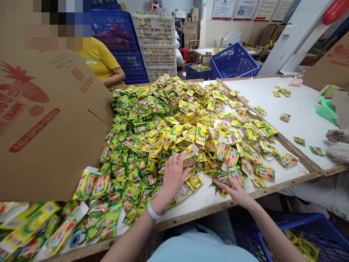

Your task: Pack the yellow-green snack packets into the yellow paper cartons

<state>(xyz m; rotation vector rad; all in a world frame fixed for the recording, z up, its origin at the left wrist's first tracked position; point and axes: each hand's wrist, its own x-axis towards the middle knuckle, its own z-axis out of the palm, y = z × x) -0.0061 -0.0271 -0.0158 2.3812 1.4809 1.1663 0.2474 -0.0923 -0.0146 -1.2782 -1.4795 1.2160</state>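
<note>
My left hand [174, 173], wearing a ring and a white wristband, is closed round a small yellow carton [188, 157] with its white end flap up. My right hand [236, 191] pinches green candy packets [220, 178] just above the table's front edge. Between the hands, a yellow packet [194, 182] lies by a card with a cartoon drawing [184, 193]. A heap of green packets [131, 145] covers the left of the table; yellow packets [163, 134] adjoin it. Several unfilled-looking or flap-open cartons [249, 133] lie scattered to the right.
A large cardboard box [54, 127] blocks the left side. Wooden strips [289, 145] edge the white table [302, 120]. By my right leg is a blue crate [327, 225] with yellow packets. A person in a yellow shirt [102, 58] is across the table; another person's sleeve [338, 149] shows at right.
</note>
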